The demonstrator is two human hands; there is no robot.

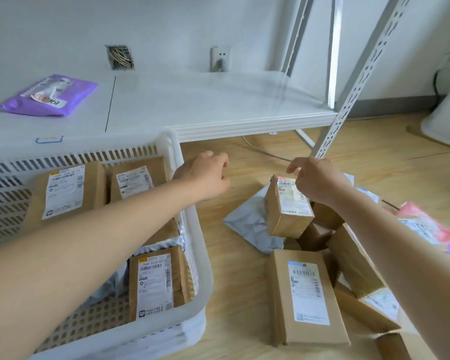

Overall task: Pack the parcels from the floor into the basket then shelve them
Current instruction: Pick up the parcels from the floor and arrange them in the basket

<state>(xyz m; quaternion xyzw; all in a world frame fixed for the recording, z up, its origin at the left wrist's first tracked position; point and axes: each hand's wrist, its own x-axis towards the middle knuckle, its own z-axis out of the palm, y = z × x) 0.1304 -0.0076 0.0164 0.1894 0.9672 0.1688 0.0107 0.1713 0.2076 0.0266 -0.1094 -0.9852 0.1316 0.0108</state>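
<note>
A white slotted basket (190, 211) stands on the floor at the left, holding several brown labelled parcels (68, 193) and a grey mailer. A pile of brown boxes lies on the floor at the right, with a small box (286, 206) on top and a flat box (307, 294) in front. My left hand (205, 175) hovers over the floor just past the basket's right rim, fingers curled, holding nothing. My right hand (315, 180) is right above the small box's far end, fingers bent and apart, empty as far as I can see.
A low white shelf (218, 105) runs across the back with a purple mailer (50, 94) on it. A perforated shelf upright (348, 100) rises at the right. A grey mailer (250, 224) and a pink mailer (426, 224) lie in the pile. A cable runs under the shelf.
</note>
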